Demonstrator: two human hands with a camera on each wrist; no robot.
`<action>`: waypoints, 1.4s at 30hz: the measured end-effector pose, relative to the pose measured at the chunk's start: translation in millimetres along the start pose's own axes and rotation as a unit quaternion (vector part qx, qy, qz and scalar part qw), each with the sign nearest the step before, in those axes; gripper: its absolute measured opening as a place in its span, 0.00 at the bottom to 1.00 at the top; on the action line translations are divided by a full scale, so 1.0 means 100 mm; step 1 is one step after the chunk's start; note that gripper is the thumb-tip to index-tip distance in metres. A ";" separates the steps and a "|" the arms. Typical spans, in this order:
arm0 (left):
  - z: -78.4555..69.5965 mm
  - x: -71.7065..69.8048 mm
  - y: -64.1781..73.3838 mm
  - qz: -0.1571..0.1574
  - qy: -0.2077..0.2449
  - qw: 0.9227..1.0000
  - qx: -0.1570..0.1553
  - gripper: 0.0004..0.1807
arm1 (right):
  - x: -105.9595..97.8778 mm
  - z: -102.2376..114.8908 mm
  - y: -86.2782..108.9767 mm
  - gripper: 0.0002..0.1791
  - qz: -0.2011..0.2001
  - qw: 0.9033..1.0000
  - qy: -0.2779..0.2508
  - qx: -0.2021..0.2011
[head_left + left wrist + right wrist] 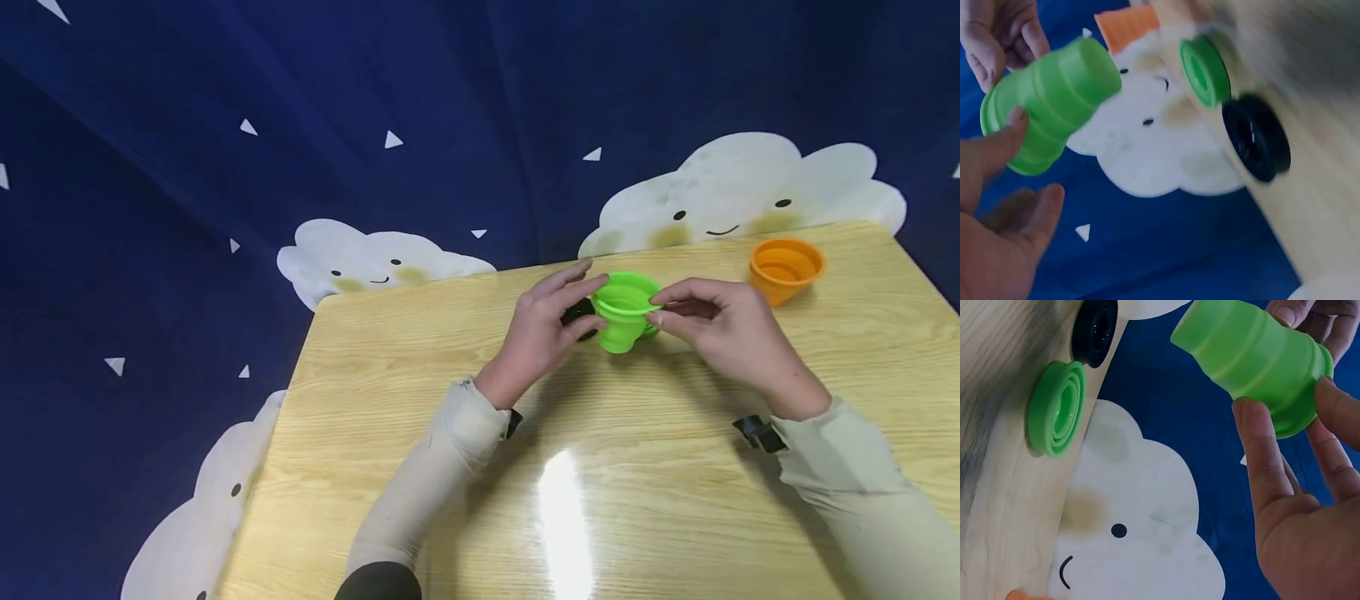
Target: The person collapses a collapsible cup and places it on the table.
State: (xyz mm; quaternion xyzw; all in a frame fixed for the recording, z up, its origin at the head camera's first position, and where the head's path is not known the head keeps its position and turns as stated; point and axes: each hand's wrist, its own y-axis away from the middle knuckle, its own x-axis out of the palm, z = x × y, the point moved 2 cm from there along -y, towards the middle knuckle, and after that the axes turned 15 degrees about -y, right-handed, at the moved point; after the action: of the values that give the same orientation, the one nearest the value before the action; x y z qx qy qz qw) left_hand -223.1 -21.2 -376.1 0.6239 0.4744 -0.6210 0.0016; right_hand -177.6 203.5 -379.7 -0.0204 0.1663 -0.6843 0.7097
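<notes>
A bright green collapsible cup (619, 321), pulled out to its full stepped height, is held upright above the table between both hands. On its left side, my left hand (534, 327) holds it, the thumb low and the fingers up at the rim. My right hand (738, 337) pinches the opposite rim between thumb and fingers. Below the cup, a flattened green collapsible cup (1057, 412) and a flattened black one (1257, 139) lie side by side on the table. In the head view the hands and raised cup partly hide both.
An extended orange collapsible cup (786, 271) stands at the back right of the wooden table (375, 400), beyond my right hand. A dark blue curtain (450, 100) with cloud prints hangs behind the table's back edge and down its left side.
</notes>
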 end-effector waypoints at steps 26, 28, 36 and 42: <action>-0.12 -0.08 0.05 -0.008 -0.173 0.974 0.143 0.10 | 0.20 0.19 0.08 0.15 0.015 0.906 0.255 -0.337; -0.14 -0.08 0.05 -0.016 -0.192 0.970 0.148 0.10 | 0.21 0.20 0.08 0.15 0.008 0.903 0.261 -0.342; -0.17 -0.08 0.05 -0.032 -0.232 0.959 0.162 0.09 | 0.22 0.21 0.07 0.18 -0.001 0.887 0.282 -0.365; -0.14 -0.11 0.04 -0.052 -0.213 0.959 0.180 0.13 | 0.19 0.20 0.10 0.26 0.025 0.891 0.292 -0.346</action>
State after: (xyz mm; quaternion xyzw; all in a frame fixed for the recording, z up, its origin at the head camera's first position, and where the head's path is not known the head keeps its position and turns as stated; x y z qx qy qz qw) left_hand -207.4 -21.6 -367.2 0.4415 0.3753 -0.8139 -0.0412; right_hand -162.6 181.8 -366.9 -0.0595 0.5929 -0.5402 0.5942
